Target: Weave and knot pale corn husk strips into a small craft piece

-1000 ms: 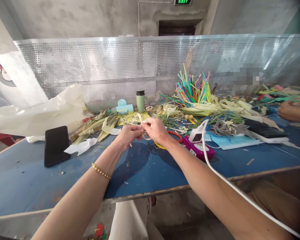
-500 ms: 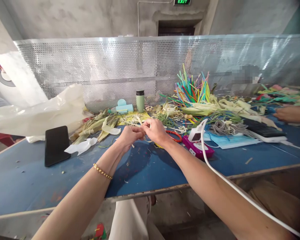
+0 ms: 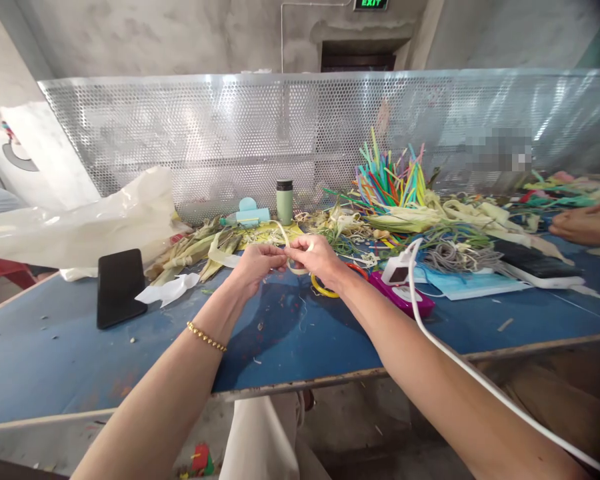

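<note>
My left hand (image 3: pixel 255 265) and my right hand (image 3: pixel 316 255) meet fingertip to fingertip above the table, both closed in a pinch. Between them is a narrow pale-yellow strip (image 3: pixel 282 231), which looks like corn husk. One end curves up above the fingers, and a loop of it hangs below my right hand. The exact grip at the fingertips is too small to make out. Just beyond and below my right wrist lie a yellow ring (image 3: pixel 321 287) and a red ring (image 3: pixel 357 269). Dried corn husks (image 3: pixel 190 252) lie beyond my left hand.
On the blue table (image 3: pixel 170 357) are a black phone (image 3: pixel 121 288), a green tumbler (image 3: pixel 285 201), colourful pipe cleaners (image 3: pixel 387 177) and a purple power strip (image 3: pixel 410 302) with a white cable. A perforated metal screen (image 3: pixel 205 147) stands behind. Another person's hand (image 3: pixel 585 223) is at right.
The hands stay pinched together while the pale strip now shows as a clearer curve above and below the fingers. The whole view has shifted slightly, with things appearing further right.
</note>
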Demonstrator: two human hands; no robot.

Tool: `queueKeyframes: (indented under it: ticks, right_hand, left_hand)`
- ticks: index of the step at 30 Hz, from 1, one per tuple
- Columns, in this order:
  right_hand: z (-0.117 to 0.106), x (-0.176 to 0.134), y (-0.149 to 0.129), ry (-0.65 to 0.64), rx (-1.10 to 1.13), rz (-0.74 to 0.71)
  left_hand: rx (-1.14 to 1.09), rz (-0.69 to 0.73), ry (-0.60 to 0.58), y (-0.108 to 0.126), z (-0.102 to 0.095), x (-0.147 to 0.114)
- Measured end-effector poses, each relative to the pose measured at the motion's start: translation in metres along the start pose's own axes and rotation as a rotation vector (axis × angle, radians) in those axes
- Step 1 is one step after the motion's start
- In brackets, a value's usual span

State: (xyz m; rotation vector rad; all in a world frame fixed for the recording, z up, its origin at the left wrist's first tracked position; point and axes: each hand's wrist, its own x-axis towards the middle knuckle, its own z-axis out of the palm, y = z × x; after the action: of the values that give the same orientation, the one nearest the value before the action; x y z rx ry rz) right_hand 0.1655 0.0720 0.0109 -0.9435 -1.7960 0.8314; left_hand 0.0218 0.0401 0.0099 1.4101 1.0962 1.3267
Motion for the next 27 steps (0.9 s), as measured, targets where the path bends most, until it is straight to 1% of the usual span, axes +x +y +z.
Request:
queueKeyframes:
  ticks: [3,5,6,8,10,12,14,18,22,24,27]
  right_hand:
    - [-0.001,-0.001,-0.003,-0.003,0.064,0.082]
    - [0.000,0.000,-0.003,0.037,0.132,0.103]
    - [0.001,0.001,-0.002,0.077,0.169,0.103]
    - [0.002,0.003,0.000,0.183,0.218,0.091]
    - [0.004,0.005,0.002,0.268,0.221,0.073]
    - [0.005,0.005,0.004,0.291,0.207,0.069]
    - [0.007,0.005,0.005,0.277,0.191,0.068]
    - [0.010,0.003,0.004,0.224,0.164,0.072]
    - [0.009,0.003,0.003,0.154,0.092,0.080]
    - [0.007,0.003,0.003,0.110,0.062,0.092]
    - [0.004,0.002,0.001,0.027,0.080,0.124]
  left_hand:
    - [-0.015,0.005,0.098,0.001,0.000,0.001]
    - [-0.060,-0.003,0.160,0.001,0.001,0.001]
    - [-0.089,-0.014,0.166,0.001,0.001,0.001]
    - [-0.152,-0.054,0.126,0.000,0.002,0.001]
    - [-0.197,-0.080,0.075,-0.001,0.004,0.001]
    - [-0.221,-0.069,0.065,-0.002,0.005,0.000]
    - [-0.231,-0.046,0.084,-0.004,0.006,0.001]
    - [-0.199,-0.007,0.077,-0.007,0.006,0.002]
    - [-0.043,0.104,0.126,-0.008,0.006,0.003]
    - [0.028,0.127,0.131,-0.009,0.006,0.004]
    - [0.173,0.151,0.140,-0.010,0.005,0.005]
